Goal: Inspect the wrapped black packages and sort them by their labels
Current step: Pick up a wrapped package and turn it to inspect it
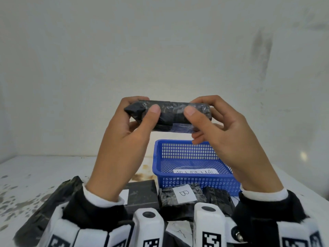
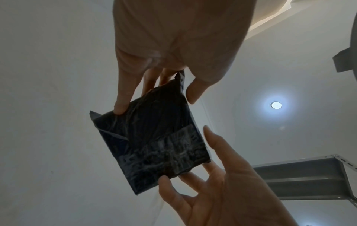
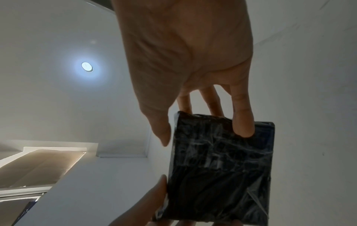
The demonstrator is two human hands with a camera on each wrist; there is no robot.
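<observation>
Head view is showing, nearest the camera, two dark sleeves with white cuffs, and just beyond them several black wrapped packages lying on the white surface [image 1: 26, 168]. One of these, a package marked B [image 1: 181, 195], is lying between the wrists with its white label facing up; a flatter dark package [image 1: 142, 193] is lying just to its left, and another black package [image 1: 219, 196] just to its right, touching the front wall of a blue basket [image 1: 195, 180]. A white paper slip with handwriting is lying inside the basket; its wording is too unclear to read.

Above the basket, both hands are holding the held package [image 1: 169, 113] up in the air, well clear of the surface. Its long axis is running left to right across the view, roughly level, with a folded pointed end toward the left and a blunter end toward the right. The left hand [image 1: 124, 139] is making its grip on the left end, thumb pressing the near face and fingers curling behind. The right hand [image 1: 229, 136] is gripping the right end the same way, thumb in front, fingers wrapping over the top and behind. No label is showing on the faces turned toward any camera.

Farthest back, a pale wall [image 1: 160, 50] is standing behind everything
</observation>
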